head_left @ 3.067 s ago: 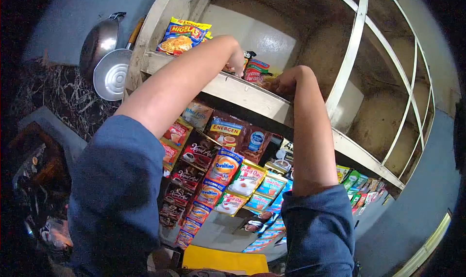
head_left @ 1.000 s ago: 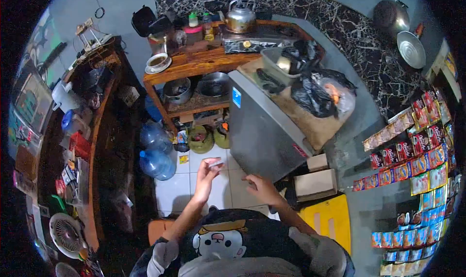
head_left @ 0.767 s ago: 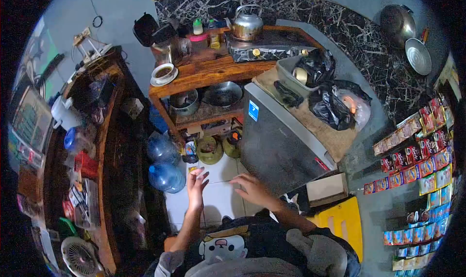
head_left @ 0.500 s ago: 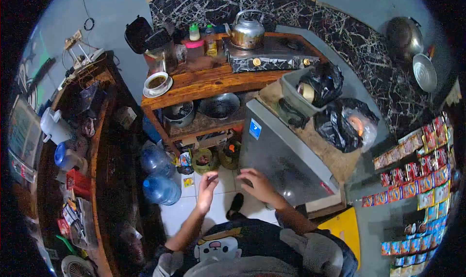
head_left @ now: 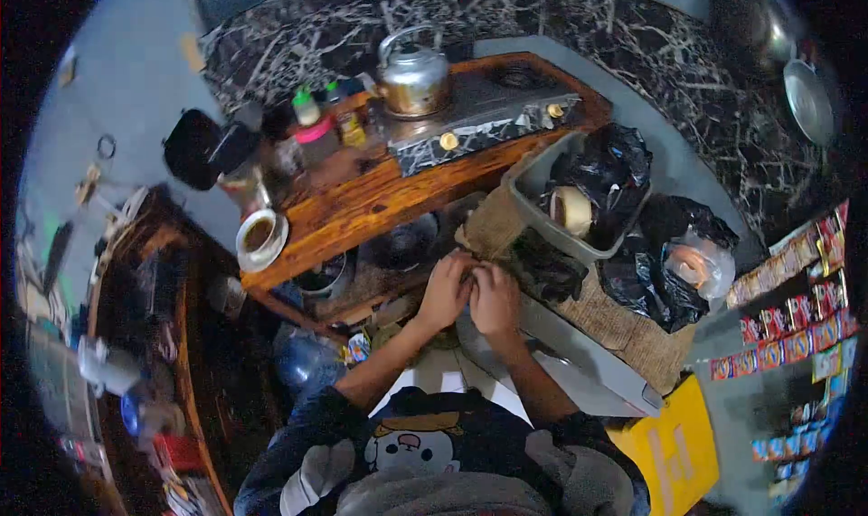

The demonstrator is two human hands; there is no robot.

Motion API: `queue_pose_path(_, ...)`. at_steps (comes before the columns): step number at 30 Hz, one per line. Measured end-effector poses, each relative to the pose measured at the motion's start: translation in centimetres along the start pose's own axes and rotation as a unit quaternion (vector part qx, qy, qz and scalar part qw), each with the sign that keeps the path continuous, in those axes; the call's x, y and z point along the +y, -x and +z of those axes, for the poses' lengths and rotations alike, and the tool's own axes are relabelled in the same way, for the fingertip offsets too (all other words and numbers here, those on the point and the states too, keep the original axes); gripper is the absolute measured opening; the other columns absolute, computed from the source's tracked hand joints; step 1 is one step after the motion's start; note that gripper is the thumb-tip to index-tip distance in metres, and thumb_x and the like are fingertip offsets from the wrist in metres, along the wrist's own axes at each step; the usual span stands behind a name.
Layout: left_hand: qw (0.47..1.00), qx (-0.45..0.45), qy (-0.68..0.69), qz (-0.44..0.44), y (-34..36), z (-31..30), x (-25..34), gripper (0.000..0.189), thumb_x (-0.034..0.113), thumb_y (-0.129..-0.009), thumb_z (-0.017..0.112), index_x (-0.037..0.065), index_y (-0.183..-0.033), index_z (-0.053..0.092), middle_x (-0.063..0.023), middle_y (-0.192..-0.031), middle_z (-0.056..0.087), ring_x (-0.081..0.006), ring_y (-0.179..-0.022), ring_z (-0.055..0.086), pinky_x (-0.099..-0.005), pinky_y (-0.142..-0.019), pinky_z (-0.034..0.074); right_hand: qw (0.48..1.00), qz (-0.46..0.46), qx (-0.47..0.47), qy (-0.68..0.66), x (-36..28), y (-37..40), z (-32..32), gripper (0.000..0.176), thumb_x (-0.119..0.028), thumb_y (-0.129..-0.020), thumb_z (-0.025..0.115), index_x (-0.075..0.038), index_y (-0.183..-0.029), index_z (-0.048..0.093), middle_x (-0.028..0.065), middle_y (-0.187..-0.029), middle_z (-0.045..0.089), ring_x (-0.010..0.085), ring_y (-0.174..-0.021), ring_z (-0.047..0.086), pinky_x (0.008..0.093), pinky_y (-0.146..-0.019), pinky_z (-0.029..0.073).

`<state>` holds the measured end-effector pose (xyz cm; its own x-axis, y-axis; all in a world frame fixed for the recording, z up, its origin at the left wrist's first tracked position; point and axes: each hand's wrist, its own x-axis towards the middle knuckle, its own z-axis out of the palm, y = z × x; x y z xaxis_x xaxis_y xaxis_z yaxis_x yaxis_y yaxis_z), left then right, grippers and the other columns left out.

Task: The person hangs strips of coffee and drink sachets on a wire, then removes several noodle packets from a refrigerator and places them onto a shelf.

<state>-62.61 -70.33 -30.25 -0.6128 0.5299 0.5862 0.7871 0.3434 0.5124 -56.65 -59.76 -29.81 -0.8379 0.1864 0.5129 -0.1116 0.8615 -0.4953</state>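
Observation:
My left hand (head_left: 445, 290) and my right hand (head_left: 494, 299) are side by side at the front corner of the small fridge (head_left: 579, 371), fingers curled inward and nearly touching. Whatever lies between the fingertips, if anything, is too dark and small to make out. Just right of my right hand, a dark plastic bag (head_left: 550, 272) lies on the brown mat (head_left: 624, 326) covering the fridge top. Behind it stands a grey plastic tub (head_left: 524, 195) holding a black bag and a roll of tape (head_left: 571, 211).
A kettle (head_left: 413, 78) stands on the gas stove (head_left: 488, 123) on a wooden counter (head_left: 334, 231). A cup of dark liquid (head_left: 260, 234) sits near its left end. More black bags (head_left: 646, 281) lie on the fridge. Sachet strips (head_left: 782, 349) hang at right.
Both hands have moved up and forward from apart over the floor to close together at the fridge corner, fingers now curled. The view has tilted and shifted toward the fridge.

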Motion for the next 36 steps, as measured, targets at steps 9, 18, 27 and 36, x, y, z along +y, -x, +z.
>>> queue_pose_path(9, 0.986, -0.114, 0.048, 0.108, -0.7, -0.6, -3.2, 0.033, 0.013, -0.077, 0.048, 0.001, -0.108, 0.045, -0.0162, -0.110, 0.045, -0.0362, -0.109, 0.036, -0.0434, -0.092, 0.029, 0.981, 0.129, 0.072, 0.124, -1.8, -0.4, 1.0, 0.019, -0.013, -0.069, 0.053, -0.004, -0.085, 0.048, 0.0132, -0.081, 0.046, 0.0306, -0.080, 0.047, 0.0391, -0.069, 0.040)
queue_pose_path(18, 0.948, -0.198, 0.130, 0.212, -3.9, -2.7, -5.0, 0.026, 0.012, -0.071, 0.056, 0.003, -0.096, 0.051, -0.0131, -0.100, 0.046, -0.0332, -0.096, 0.040, -0.0399, -0.084, 0.033, 0.941, 0.232, 0.160, 0.187, -3.9, -1.0, 2.9, 0.016, -0.007, -0.067, 0.053, -0.002, -0.082, 0.049, 0.0144, -0.079, 0.048, 0.0317, -0.078, 0.049, 0.0397, -0.068, 0.041)
queue_pose_path(27, 0.878, -0.318, 0.312, 0.177, -0.2, -5.2, -5.6, 0.011, 0.008, -0.066, 0.062, 0.005, -0.076, 0.060, -0.0071, -0.090, 0.055, -0.0247, -0.082, 0.050, -0.0332, -0.073, 0.040, 0.943, 0.263, 0.125, 0.162, -9.2, 4.1, 3.0, 0.018, -0.006, -0.063, 0.057, -0.002, -0.079, 0.049, 0.0146, -0.079, 0.048, 0.0324, -0.082, 0.049, 0.0379, -0.073, 0.042)
queue_pose_path(36, 0.660, -0.500, 0.462, 0.317, 8.2, -5.7, 0.9, 0.018, 0.015, -0.067, 0.063, 0.013, -0.085, 0.064, -0.0159, -0.113, 0.041, -0.0315, -0.108, 0.038, -0.0394, -0.090, 0.030, 0.886, 0.399, 0.132, 0.195, -17.0, 14.5, -2.8, 0.035, -0.002, -0.067, 0.052, -0.001, -0.102, 0.049, 0.0192, -0.114, 0.042, 0.0354, -0.104, 0.042, 0.0402, -0.088, 0.036)
